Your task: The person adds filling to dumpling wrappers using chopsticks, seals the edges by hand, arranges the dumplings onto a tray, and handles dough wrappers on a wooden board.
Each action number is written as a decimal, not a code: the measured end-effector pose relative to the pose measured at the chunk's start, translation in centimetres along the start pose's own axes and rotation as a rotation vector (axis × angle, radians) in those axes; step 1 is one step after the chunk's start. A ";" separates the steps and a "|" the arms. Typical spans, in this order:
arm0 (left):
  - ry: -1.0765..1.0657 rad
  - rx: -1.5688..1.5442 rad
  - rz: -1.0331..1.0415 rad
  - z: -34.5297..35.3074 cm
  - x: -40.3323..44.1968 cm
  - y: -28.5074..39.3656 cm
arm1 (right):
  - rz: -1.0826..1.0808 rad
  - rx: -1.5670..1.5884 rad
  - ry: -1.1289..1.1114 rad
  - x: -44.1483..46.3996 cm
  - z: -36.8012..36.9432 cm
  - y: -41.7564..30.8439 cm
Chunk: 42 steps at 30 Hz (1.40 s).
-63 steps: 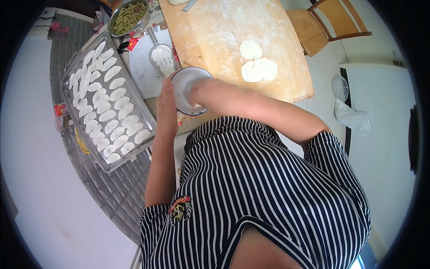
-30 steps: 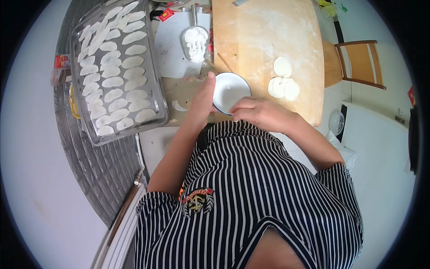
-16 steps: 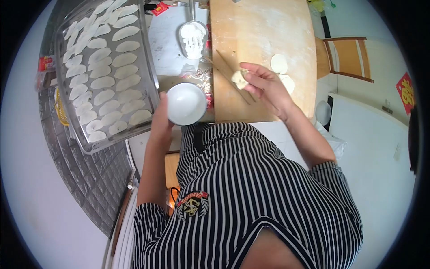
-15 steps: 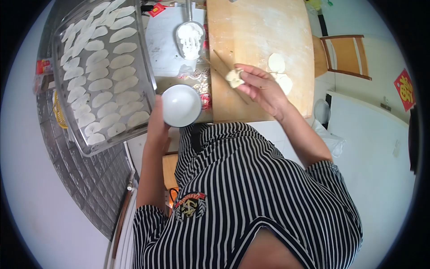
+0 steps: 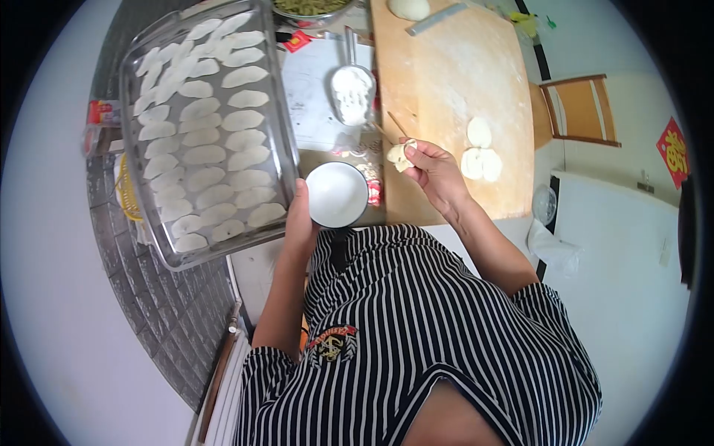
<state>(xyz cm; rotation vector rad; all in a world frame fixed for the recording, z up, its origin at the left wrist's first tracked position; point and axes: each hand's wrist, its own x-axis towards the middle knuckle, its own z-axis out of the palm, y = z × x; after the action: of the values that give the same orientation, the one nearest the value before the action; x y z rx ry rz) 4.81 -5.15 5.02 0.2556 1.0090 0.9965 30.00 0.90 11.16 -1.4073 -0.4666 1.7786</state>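
Observation:
My left hand (image 5: 299,217) is closed on the rim of a white bowl (image 5: 338,192) with a dark edge; its inside looks bare and white. Over the wooden board's near left part, my right hand (image 5: 437,177) pinches a small, crumpled piece of pale dough (image 5: 400,157). A pair of chopsticks (image 5: 399,125) shows just beyond that dough, partly hidden by it. Several round dough wrappers (image 5: 480,132) lie on the floured board (image 5: 446,82), right of my right hand. Left of the bowl, a large metal tray (image 5: 288,126) carries rows of folded dumplings (image 5: 247,139).
A metal scoop of flour (image 5: 352,93) rests on a white sheet between tray and board. Farther back are a bowl of green filling (image 5: 312,6), a dough ball (image 5: 409,7) and a flat grey strip (image 5: 437,18). A wooden chair (image 5: 580,108) stands beyond the board's right side.
The view has shifted, so the tray, scoop and board appear farther right and lower. Both hands keep their hold on the bowl and the dough piece, which are now closer together.

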 end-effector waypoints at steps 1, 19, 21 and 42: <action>0.013 -0.007 -0.026 -0.2 -0.5 0.5 | 0.032 -0.002 0.011 0.4 0.7 -0.2; 0.025 0.061 -0.021 -2.7 -0.2 -1.3 | -0.459 -0.139 -0.220 13.4 17.8 -11.4; -0.001 0.050 -0.027 -1.4 -0.5 -0.9 | -0.565 -0.233 -0.171 9.7 12.2 -11.8; -0.055 0.134 0.254 13.4 12.7 2.4 | -0.248 0.080 0.729 -4.0 -24.7 1.4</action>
<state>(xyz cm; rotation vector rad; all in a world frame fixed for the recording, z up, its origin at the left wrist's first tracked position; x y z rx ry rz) 16.20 9.55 6.32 0.5292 1.0111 1.1457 52.68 -7.70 5.01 -1.7265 -0.1608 0.9782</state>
